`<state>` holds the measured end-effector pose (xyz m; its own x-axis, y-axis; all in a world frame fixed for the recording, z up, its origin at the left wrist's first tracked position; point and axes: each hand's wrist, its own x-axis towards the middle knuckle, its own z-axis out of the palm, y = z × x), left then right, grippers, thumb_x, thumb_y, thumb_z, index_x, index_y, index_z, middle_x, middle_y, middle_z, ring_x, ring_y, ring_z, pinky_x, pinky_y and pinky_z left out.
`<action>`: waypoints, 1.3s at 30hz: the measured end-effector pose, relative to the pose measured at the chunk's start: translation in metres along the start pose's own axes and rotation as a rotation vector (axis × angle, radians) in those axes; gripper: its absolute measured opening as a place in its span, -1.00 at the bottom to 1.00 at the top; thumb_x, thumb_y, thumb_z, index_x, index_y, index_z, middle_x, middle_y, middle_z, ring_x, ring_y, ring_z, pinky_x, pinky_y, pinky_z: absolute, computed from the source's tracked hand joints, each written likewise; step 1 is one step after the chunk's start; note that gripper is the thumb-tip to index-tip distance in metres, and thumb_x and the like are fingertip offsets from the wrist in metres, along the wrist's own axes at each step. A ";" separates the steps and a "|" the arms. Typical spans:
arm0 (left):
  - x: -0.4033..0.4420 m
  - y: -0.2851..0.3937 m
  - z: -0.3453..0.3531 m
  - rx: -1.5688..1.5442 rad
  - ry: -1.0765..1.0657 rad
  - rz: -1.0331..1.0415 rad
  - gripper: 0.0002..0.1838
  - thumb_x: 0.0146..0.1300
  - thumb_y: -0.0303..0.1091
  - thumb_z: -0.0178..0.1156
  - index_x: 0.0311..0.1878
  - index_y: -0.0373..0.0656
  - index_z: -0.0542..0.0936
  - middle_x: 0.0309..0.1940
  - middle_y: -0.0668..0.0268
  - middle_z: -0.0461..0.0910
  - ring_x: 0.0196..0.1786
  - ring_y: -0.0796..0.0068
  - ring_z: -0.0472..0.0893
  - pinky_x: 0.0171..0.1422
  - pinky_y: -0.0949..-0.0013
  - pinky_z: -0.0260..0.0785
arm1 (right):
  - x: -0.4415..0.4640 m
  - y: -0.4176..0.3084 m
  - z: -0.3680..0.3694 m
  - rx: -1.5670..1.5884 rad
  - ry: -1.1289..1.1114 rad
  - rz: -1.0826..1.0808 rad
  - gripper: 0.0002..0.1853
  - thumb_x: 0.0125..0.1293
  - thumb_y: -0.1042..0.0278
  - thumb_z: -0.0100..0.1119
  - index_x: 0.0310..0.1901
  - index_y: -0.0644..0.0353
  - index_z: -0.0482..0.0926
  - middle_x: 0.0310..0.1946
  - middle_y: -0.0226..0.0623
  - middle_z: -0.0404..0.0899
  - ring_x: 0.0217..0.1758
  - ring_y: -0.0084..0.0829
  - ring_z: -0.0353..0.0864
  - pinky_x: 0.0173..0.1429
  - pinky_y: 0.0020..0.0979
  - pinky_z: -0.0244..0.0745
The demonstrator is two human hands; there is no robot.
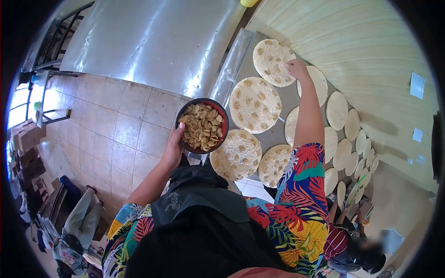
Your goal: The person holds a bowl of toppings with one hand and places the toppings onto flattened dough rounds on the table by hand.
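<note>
You look down past your dark apron [199, 204] and the bright leaf-print sleeves of your shirt [299, 185]. Your left hand [174, 141] is wrapped around the near-left side of a black bowl with a red inside [225, 124], the thumb over its rim. The bowl is heaped with thin, tan, curled slices [200, 127] and is held in front of you, beside the edge of a grey worktable [273, 135].

On that table, the closest pale, doughy round [235, 155] lies just beyond the bowl, dotted with slices. Another dotted round [255, 105] lies past it. Your right arm reaches out over the table, and your right hand [298, 69] is at the right edge of the farthest dotted round [271, 60]. Its fingers are bunched together; whether they pinch a slice cannot be told.

More rounds spread away to your right, towards another person [337, 242]. Left of the worktable are a tiled floor [116, 116] and a shiny metal tabletop [153, 41]. Papers [417, 85] hang on the pale wall [352, 32].
</note>
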<state>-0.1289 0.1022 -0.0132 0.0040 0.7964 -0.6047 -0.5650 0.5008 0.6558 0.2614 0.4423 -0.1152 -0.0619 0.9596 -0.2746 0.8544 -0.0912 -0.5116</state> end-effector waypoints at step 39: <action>0.003 -0.008 -0.001 -0.025 0.011 -0.016 -0.36 0.32 0.08 -0.03 0.18 -0.35 0.33 0.14 0.13 0.43 0.19 0.38 0.42 0.33 0.34 0.16 | 0.039 -0.046 0.018 0.106 0.307 -0.110 -0.83 -0.06 0.47 0.27 -0.34 0.17 0.68 -0.48 -0.25 0.65 -0.40 -0.39 0.66 -0.26 -0.38 0.52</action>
<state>-0.1254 0.0999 -0.0205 0.0039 0.7844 -0.6203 -0.5855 0.5046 0.6344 0.2107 0.4790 -0.1174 0.0211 0.9991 0.0365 0.7917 0.0056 -0.6109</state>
